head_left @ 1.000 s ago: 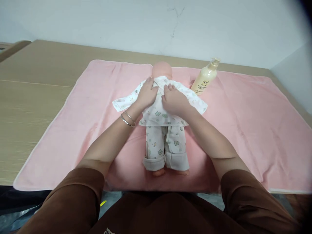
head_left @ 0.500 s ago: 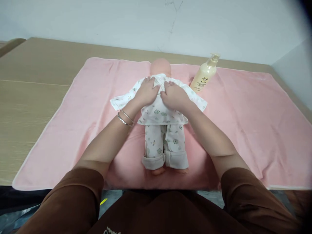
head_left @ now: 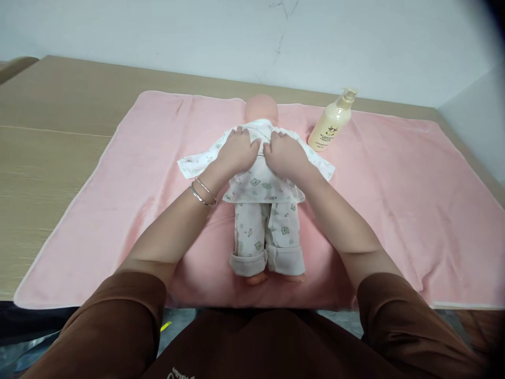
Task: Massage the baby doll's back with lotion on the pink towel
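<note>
A baby doll (head_left: 261,109) lies on a pink blanket, its head away from me and no facial features showing. It wears a white printed top (head_left: 256,184) and matching trousers (head_left: 251,226) with rolled cuffs; its feet stick out below. My left hand (head_left: 239,150) rests on the left upper part of the top, fingers apart and thumb pointing inward. On the right upper part lies my right hand (head_left: 287,155), its fingers spread over the cloth and partly curled. Neither hand lifts anything, and a narrow gap separates the two thumbs.
The pink blanket (head_left: 394,210) covers much of the wooden table (head_left: 47,158). A cream pump bottle (head_left: 330,121) lies or leans on the blanket, right of the doll's head. Behind the table is a pale wall (head_left: 197,42).
My fingers have shifted slightly on the top, with the right hand's fingers a little more bent. The doll stays in place; the camera view has moved a little.
</note>
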Demonstrator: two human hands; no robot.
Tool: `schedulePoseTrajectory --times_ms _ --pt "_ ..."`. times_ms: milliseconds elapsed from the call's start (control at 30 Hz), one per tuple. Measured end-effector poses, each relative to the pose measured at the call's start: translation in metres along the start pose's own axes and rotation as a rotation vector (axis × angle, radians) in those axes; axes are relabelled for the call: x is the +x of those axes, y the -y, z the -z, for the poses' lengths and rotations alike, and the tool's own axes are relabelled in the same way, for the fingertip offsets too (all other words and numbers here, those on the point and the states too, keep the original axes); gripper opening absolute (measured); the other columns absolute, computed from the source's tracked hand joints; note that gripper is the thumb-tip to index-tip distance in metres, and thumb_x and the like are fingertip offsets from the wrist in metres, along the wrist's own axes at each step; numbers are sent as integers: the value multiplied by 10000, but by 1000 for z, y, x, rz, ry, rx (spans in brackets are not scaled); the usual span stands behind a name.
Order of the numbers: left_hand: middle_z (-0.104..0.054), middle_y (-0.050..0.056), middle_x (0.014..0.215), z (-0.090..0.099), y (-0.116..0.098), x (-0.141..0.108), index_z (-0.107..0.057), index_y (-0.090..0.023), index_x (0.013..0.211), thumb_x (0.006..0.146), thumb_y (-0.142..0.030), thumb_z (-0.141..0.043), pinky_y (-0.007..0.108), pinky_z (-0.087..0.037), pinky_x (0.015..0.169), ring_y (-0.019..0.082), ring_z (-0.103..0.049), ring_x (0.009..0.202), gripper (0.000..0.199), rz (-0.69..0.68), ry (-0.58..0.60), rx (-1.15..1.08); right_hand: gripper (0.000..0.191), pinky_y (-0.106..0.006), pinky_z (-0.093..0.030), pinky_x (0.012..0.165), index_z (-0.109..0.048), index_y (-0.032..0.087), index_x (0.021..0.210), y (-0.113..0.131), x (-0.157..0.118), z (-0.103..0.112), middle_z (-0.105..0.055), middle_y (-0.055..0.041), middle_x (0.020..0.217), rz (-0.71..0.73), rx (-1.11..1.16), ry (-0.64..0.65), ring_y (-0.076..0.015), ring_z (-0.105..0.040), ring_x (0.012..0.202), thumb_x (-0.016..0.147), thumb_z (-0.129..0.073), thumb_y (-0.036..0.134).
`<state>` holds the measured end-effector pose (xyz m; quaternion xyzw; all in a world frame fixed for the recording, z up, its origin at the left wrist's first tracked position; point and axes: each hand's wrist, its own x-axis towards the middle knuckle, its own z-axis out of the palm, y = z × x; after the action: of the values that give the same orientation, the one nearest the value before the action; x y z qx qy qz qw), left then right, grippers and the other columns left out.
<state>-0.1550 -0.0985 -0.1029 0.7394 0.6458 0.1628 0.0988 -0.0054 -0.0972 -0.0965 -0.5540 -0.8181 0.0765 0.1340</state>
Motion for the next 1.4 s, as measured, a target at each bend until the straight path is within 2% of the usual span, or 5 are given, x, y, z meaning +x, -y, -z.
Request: schedulePoseTrajectory --times_ms 233,600,1000,1200,1400 --pt "-434 262 1664 -4 8 7 -453 26 1537 1085 -368 -256 457 -265 1349 335 -366 1606 631 26 -10 -41 518 -627 -451 1172 -637 87 1292 -9 10 3 -669 -242 1367 52 75 32 -416 -603 1322 1058 -271 369" --pt "-354 238 1719 -1 -14 -14 -368 -19 1618 1076 -348 -299 533 -292 1332 370 -354 1608 637 95 -7 23 804 -649 -133 1348 -277 61 1661 -36 30 1 -225 -188 1779 -56 175 152 -418 -129 1670 1015 -353 534" --pt "-629 183 1502 -2 7 6 -593 -127 1414 1031 -258 -291 477 -429 1256 313 -559 1447 504 6 -82 -54 538 -660 -362 1227 -543 15 1411 1 -4 -3 -585 -293 1476 87 36 31 -451 -502 1436 1039 -292 313" --pt "-592 201 1541 -4 -21 -16 -602 -64 1399 1021 -207 -336 490 -324 1327 326 -475 1521 484 -59 -95 27 639 -660 -276 1285 -477 128 1518 -37 30 -4 -437 -202 1664 -60 208 26 -434 -297 1604 1063 -306 544" --pt "-577 239 1539 4 4 6 -591 -62 1404 1016 -316 -359 500 -403 1279 362 -507 1495 518 48 -30 -89 613 -677 -213 1319 -423 -26 1539 7 -7 -21 -407 -294 1656 69 44 -53 -455 -286 1613 1051 -296 321"
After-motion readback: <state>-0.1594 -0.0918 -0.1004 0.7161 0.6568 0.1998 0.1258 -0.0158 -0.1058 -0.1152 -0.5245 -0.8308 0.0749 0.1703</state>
